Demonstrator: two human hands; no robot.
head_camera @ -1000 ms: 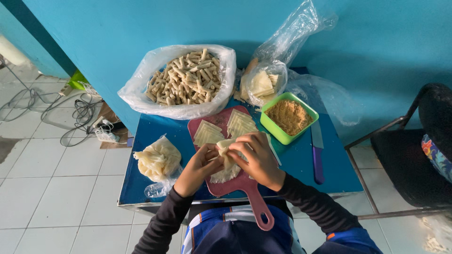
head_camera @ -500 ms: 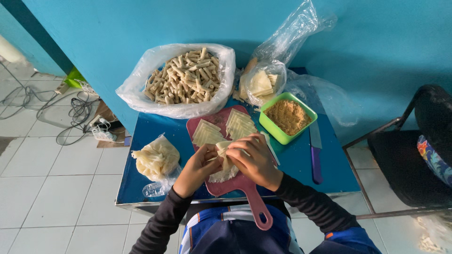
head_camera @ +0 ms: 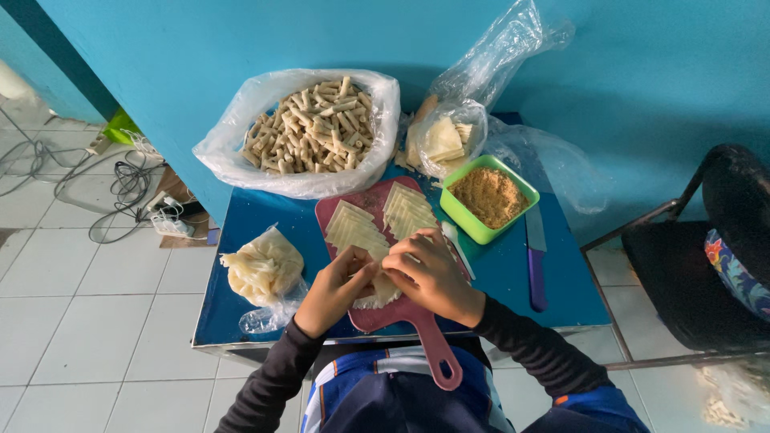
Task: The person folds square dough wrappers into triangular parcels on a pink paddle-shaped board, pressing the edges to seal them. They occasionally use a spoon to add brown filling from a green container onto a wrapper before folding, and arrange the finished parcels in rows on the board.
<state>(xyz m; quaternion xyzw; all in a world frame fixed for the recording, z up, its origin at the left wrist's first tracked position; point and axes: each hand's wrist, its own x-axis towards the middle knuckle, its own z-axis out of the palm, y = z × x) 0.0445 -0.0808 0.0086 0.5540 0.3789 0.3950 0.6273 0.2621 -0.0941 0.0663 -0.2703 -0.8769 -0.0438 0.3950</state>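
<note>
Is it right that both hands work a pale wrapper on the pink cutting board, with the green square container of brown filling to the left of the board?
Not quite: in the head view the green square container sits right of the pink cutting board. Both hands, left and right, do work the pale wrapper.

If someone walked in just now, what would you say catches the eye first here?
Probably the big clear bag of pale rolled sticks at the table's back left. Next, the left hand and right hand pinching a pale wrapper over the pink cutting board, with the bright green tub of brown crumbs behind.
</note>
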